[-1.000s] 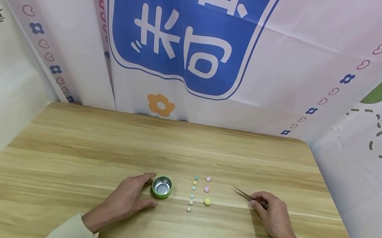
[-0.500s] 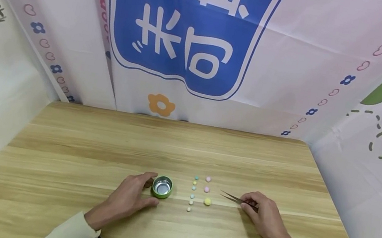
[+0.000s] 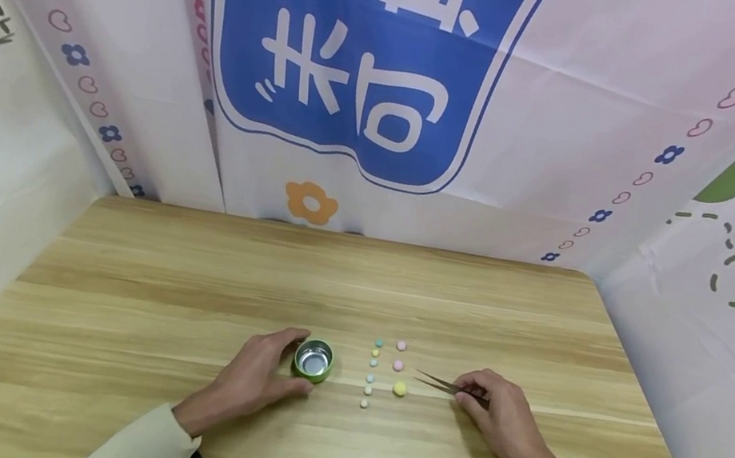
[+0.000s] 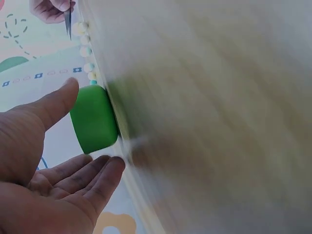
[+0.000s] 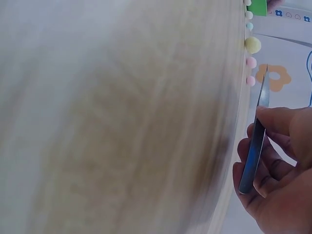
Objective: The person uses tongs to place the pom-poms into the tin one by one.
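Note:
A small round tin (image 3: pixel 311 378), green outside and silvery inside, stands upright on the wooden table. My left hand (image 3: pixel 255 374) reaches around its left side with thumb and fingers spread; in the left wrist view the thumb lies at the rim of the green tin (image 4: pixel 95 119) and the fairly straight fingers are on its other side. My right hand (image 3: pixel 503 414) holds dark metal tweezers (image 3: pixel 450 389) between thumb and fingers, their two tips apart and pointing left. Near those tips sit a larger yellow ball (image 3: pixel 400 388) and two pink balls (image 3: pixel 398 365). Nothing is between the tips.
Several smaller balls (image 3: pixel 370 379), blue, yellow and whitish, form a column between the tin and the larger balls. The wooden table (image 3: pixel 223 262) ends at a printed cloth backdrop (image 3: pixel 535 144), with more cloth at both sides.
My right hand has moved left with the tweezers, bringing their tips closer to the balls. My left hand's thumb and fingers have come slightly further around the tin. The balls have stayed put.

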`<state>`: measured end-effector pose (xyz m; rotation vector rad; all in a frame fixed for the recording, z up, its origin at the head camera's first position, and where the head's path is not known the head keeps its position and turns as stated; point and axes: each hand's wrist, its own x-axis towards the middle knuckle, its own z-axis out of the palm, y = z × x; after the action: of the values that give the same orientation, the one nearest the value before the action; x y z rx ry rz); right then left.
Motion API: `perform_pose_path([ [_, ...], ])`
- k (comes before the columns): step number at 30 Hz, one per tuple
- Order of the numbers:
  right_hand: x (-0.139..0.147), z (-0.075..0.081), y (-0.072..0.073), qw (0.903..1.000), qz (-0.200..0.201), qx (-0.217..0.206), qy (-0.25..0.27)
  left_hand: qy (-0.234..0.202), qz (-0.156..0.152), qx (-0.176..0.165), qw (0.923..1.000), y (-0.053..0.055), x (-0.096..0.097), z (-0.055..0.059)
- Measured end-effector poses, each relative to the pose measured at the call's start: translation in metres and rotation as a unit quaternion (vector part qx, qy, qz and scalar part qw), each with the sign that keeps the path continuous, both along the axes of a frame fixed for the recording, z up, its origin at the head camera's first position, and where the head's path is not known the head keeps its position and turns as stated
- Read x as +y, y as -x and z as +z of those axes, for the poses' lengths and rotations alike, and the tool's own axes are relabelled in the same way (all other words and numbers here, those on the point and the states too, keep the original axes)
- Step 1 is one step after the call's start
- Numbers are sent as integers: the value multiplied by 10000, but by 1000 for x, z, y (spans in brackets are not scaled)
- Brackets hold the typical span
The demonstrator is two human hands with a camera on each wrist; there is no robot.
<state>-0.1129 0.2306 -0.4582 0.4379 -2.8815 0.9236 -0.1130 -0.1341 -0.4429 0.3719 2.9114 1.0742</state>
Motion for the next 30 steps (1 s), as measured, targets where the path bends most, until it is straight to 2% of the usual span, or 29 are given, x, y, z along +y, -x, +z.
perform_pose_path([
  [7,0,-1,1,10000,42,-86,3,2,3,64,10000,2,2,0],
  [15,0,0,2,9999,64,-98,8,-408,-20,-89,9991,3,2,-1],
  [23,0,1,3,9998,87,-171,-90,-471,-52,-84,9988,4,1,-1],
  [30,-3,1,6,9992,68,83,-393,-513,-73,-78,9986,4,1,-2],
])
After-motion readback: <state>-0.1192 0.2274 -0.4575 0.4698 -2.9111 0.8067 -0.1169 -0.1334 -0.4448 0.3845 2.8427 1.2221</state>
